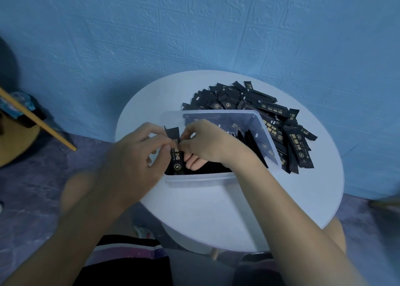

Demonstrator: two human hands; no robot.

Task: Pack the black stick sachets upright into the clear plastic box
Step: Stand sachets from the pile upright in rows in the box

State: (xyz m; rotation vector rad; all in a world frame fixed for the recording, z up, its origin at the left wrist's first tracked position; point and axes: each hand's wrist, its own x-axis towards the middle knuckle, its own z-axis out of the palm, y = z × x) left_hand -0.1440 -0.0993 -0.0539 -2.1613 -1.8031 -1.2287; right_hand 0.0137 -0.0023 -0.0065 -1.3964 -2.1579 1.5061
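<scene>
You hold one sachet [175, 153] between both hands. Your left hand [136, 156] pinches it from the left, with thumb and finger curled in. Your right hand [207, 143] pinches it from the right, up near its top. So both hands grip the same sachet, and it sits right between your fingertips.

The sachet is at the left end of the box [194, 178]. Its long side goes up and down. Its bottom end is already inside the box, close to the near wall. Its top end pokes up above the rim and leans a little to the left.

The lower fingers of your right hand reach down into the box, just to the right of the sachet. Farther right stands a row [251, 138] of sachets already packed, leaning over. Your fingers lie between that row and the one you hold.

I think the next move is mostly straight down, because the sachet is nearly upright. It looks thin and bendy, so it may flop if you let go too soon.

The pile [259, 110] of loose sachets lies on the table [216, 210] behind the box and to its right. Your right hand is nearer to it.
</scene>
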